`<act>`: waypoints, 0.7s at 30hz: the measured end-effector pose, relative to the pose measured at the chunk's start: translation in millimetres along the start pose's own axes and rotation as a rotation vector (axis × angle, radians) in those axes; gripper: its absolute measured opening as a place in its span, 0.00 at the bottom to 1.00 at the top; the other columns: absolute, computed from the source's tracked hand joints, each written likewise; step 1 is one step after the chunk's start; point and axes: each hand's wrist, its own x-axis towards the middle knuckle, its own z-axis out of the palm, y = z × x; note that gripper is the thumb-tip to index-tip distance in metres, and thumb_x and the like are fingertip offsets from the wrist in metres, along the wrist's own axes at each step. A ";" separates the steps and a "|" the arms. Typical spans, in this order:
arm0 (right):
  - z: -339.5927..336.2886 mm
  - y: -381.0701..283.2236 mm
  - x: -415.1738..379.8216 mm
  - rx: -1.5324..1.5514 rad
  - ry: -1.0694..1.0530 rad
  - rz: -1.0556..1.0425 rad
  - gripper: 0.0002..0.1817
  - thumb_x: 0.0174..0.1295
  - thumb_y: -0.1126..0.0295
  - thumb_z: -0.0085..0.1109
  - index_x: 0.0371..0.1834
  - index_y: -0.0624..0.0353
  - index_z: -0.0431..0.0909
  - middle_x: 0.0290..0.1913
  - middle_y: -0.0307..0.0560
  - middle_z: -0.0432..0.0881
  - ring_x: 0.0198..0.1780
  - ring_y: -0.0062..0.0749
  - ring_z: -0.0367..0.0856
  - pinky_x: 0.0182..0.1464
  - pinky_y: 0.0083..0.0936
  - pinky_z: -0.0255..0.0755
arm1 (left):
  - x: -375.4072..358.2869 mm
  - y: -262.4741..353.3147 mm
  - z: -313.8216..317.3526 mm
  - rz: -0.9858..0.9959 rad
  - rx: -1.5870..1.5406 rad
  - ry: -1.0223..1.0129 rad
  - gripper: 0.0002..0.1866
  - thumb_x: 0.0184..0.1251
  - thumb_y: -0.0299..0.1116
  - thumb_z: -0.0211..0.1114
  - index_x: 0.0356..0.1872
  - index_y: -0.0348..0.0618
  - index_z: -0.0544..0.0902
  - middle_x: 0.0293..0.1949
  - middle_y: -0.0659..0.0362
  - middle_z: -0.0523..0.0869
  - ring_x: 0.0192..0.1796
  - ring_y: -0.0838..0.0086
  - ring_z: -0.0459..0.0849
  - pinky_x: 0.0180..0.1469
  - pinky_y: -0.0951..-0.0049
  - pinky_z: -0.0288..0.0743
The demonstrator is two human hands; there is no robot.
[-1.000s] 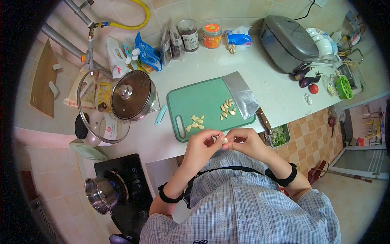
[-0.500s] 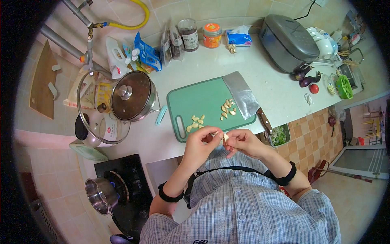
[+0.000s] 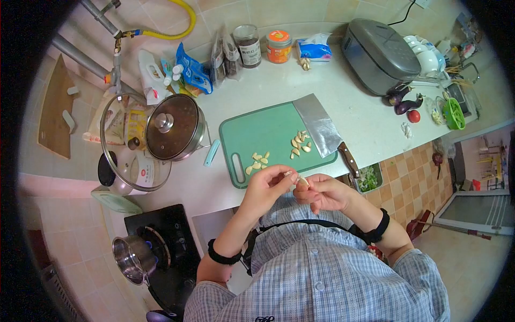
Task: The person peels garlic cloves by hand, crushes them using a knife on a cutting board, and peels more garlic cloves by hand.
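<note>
Head view: left hand and right hand meet at the desk edge, fingers of both pinching one garlic clove, seemingly mid-peel. At 12 o'clock from them, many peeled cloves already lie on the green board, touching the cleaver; unpeeled garlic waits at the far wall.

Green cutting board, pale garlic cloves

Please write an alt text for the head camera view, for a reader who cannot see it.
Seen from above, a person's left hand and right hand together hold one garlic clove over the counter edge. Beyond them, a green cutting board carries peeled cloves and a cleaver.
</note>
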 end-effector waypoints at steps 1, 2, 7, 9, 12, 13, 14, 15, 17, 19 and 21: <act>-0.4 -0.5 -0.1 0.025 -0.012 0.002 0.15 0.67 0.62 0.46 0.43 0.67 0.68 0.29 0.37 0.63 0.32 0.19 0.70 0.40 0.29 0.83 | 1.2 0.6 -1.4 0.000 0.000 0.000 0.10 0.62 0.29 0.62 0.41 0.34 0.79 0.35 0.63 0.82 0.34 0.85 0.78 0.37 0.85 0.72; -1.5 -1.2 -0.2 0.024 -0.012 0.001 0.15 0.67 0.62 0.46 0.43 0.67 0.68 0.29 0.37 0.63 0.32 0.19 0.70 0.40 0.29 0.83 | 2.7 0.4 -4.3 0.022 0.026 -0.026 0.10 0.62 0.28 0.62 0.42 0.35 0.78 0.36 0.62 0.82 0.36 0.84 0.78 0.39 0.84 0.72; -1.0 -5.3 -0.5 -0.092 0.041 0.017 0.16 0.67 0.62 0.47 0.43 0.67 0.69 0.27 0.35 0.62 0.29 0.17 0.70 0.40 0.30 0.83 | 4.7 -9.2 -7.3 0.122 0.111 -0.061 0.09 0.61 0.27 0.62 0.41 0.36 0.79 0.37 0.61 0.83 0.38 0.82 0.79 0.40 0.82 0.72; 1.8 -5.6 0.7 -0.172 0.102 0.000 0.16 0.67 0.61 0.47 0.42 0.67 0.70 0.27 0.36 0.64 0.29 0.17 0.70 0.39 0.29 0.83 | 5.2 -11.1 -7.3 0.134 0.144 -0.029 0.08 0.61 0.27 0.62 0.40 0.36 0.79 0.36 0.61 0.83 0.38 0.82 0.79 0.40 0.83 0.72; 9.7 -5.8 2.1 -0.376 0.297 -0.074 0.15 0.66 0.61 0.49 0.40 0.66 0.72 0.30 0.38 0.70 0.29 0.18 0.72 0.36 0.25 0.82 | 4.2 -10.2 -6.7 0.182 0.200 0.059 0.06 0.60 0.27 0.62 0.37 0.36 0.80 0.34 0.61 0.83 0.35 0.82 0.79 0.38 0.82 0.71; 13.4 -5.5 2.7 -0.495 0.431 -0.129 0.15 0.64 0.62 0.51 0.40 0.66 0.72 0.32 0.40 0.72 0.30 0.19 0.73 0.34 0.21 0.81 | 2.8 -8.0 -5.7 0.184 0.200 0.060 0.06 0.60 0.27 0.62 0.37 0.36 0.80 0.34 0.61 0.83 0.35 0.82 0.79 0.38 0.82 0.71; 18.2 -5.5 3.3 -0.496 0.431 -0.129 0.15 0.64 0.62 0.51 0.40 0.66 0.72 0.32 0.40 0.72 0.30 0.19 0.73 0.34 0.21 0.81 | 1.1 -4.5 -3.3 0.284 0.356 0.127 0.05 0.60 0.26 0.62 0.35 0.37 0.81 0.32 0.60 0.83 0.32 0.81 0.79 0.35 0.82 0.72; 23.6 -5.8 4.0 -0.661 0.521 -0.199 0.13 0.63 0.65 0.54 0.40 0.67 0.74 0.34 0.41 0.75 0.31 0.20 0.75 0.34 0.21 0.80 | 0.2 -2.7 -1.4 0.384 0.511 0.196 0.04 0.60 0.26 0.62 0.33 0.37 0.81 0.31 0.60 0.83 0.28 0.80 0.79 0.32 0.81 0.72; 28.5 -4.8 5.1 -0.826 0.611 -0.271 0.12 0.62 0.67 0.56 0.40 0.67 0.76 0.35 0.42 0.78 0.33 0.20 0.77 0.35 0.20 0.79 | -0.2 -3.8 0.0 0.394 0.531 0.196 0.04 0.59 0.26 0.62 0.33 0.37 0.81 0.31 0.59 0.83 0.27 0.80 0.79 0.31 0.81 0.72; 30.1 -1.6 4.5 -1.111 0.643 -0.303 0.11 0.59 0.72 0.58 0.42 0.68 0.77 0.36 0.45 0.81 0.33 0.22 0.79 0.35 0.19 0.77 | -0.7 -5.3 2.0 0.402 0.549 0.194 0.03 0.59 0.25 0.62 0.33 0.37 0.81 0.30 0.58 0.83 0.26 0.79 0.79 0.31 0.81 0.72; 30.1 2.9 5.9 -1.082 0.643 -0.346 0.11 0.60 0.72 0.57 0.42 0.68 0.78 0.34 0.44 0.81 0.31 0.20 0.79 0.35 0.17 0.75 | -0.6 -5.9 3.2 0.383 0.488 0.224 0.04 0.59 0.26 0.62 0.33 0.37 0.81 0.31 0.59 0.83 0.26 0.78 0.79 0.30 0.80 0.73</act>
